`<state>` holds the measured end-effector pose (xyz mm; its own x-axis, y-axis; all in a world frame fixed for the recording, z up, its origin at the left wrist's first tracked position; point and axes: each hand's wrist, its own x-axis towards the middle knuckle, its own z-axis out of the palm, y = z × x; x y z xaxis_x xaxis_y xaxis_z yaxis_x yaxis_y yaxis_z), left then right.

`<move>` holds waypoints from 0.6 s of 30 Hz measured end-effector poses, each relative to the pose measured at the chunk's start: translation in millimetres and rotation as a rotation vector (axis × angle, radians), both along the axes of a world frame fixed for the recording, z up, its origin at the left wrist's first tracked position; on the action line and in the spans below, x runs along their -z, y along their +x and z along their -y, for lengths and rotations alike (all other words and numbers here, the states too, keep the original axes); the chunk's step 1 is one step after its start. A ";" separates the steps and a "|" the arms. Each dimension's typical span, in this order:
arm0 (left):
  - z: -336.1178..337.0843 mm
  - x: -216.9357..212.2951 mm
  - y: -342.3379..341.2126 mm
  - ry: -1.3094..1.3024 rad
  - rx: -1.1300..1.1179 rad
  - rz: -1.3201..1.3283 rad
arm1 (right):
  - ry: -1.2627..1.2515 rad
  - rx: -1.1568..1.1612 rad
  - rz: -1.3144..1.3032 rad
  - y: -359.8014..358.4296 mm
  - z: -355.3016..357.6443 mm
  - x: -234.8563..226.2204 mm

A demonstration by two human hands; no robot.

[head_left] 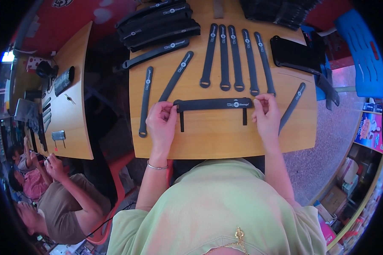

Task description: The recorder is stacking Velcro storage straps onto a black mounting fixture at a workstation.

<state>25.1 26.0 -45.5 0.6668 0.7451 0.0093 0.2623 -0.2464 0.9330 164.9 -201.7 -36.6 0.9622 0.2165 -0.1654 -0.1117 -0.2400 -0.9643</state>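
A stack of dark hook-and-loop straps (212, 104) lies crosswise near the front of the wooden table. Two thin black strips (182, 122) stick out from under it toward me, one near each end. My left hand (162, 121) pinches the looped left end between thumb and fingertips. At the opposite end, my right hand (266, 117) is closed with its fingertips at the strap's rounded tip. Single straps lie around my hands: one upright strap (145, 102) to the left, a slanted strap (176, 75) beside it, and another slanted strap (292, 107) to the right.
Several loose straps (224, 59) lie in a row beyond my hands. Piles of straps (157, 26) rise at the far left, more dark bundles (281, 12) at the far right, near a black pouch-like thing (294, 55). A co-worker (72, 204) sits at another table (74, 127) on the left.
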 end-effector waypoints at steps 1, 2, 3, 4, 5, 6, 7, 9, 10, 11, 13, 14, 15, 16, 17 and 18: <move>0.7 -0.2 -0.7 -0.010 -0.007 0.015 | 0.118 0.004 -0.065 1.4 4.4 -1.0; 3.3 -3.0 -1.7 -0.009 -0.004 0.018 | 0.119 0.007 -0.061 1.1 7.8 -2.7; 7.9 -7.6 -3.1 0.113 0.025 -0.007 | 0.171 0.012 -0.052 0.6 10.8 -4.4; 12.6 -11.8 -3.5 0.234 0.054 -0.033 | 0.222 0.018 -0.044 0.3 14.3 -6.4; 17.7 -15.2 -2.4 0.237 0.057 -0.030 | 0.225 0.021 -0.041 1.2 19.2 -10.7; 23.6 -19.2 -2.2 0.442 0.157 -0.002 | 0.139 0.025 0.007 2.4 24.1 -17.7; 29.5 -22.0 -0.9 0.646 0.258 0.026 | 0.053 0.029 0.054 4.4 29.9 -22.0; 44.1 -25.9 5.3 0.641 0.380 0.058 | -0.201 0.015 0.269 16.0 47.8 -24.0; 50.9 -27.4 9.1 0.628 0.505 0.090 | -0.462 0.005 0.480 22.6 57.7 -24.3; 55.9 -30.0 12.3 0.629 0.505 0.095 | -0.463 0.007 0.484 27.4 66.3 -20.0; 65.8 -35.3 21.3 0.659 0.643 0.023 | -0.625 0.135 0.581 32.9 84.5 -3.3; 70.4 -38.6 25.4 0.644 0.667 0.005 | -0.629 0.142 0.582 33.5 91.8 0.9; 73.5 -38.0 27.7 0.644 0.668 0.006 | -0.706 0.160 0.642 32.2 97.2 4.7; 76.2 -37.4 30.1 0.642 0.693 0.014 | -0.784 0.178 0.702 30.6 101.4 6.4; 78.2 -37.0 30.9 0.639 0.717 0.021 | -0.784 0.178 0.701 29.0 105.2 4.7; 78.2 -36.3 31.1 0.639 0.720 0.023 | -0.760 0.178 0.544 27.6 107.3 -0.7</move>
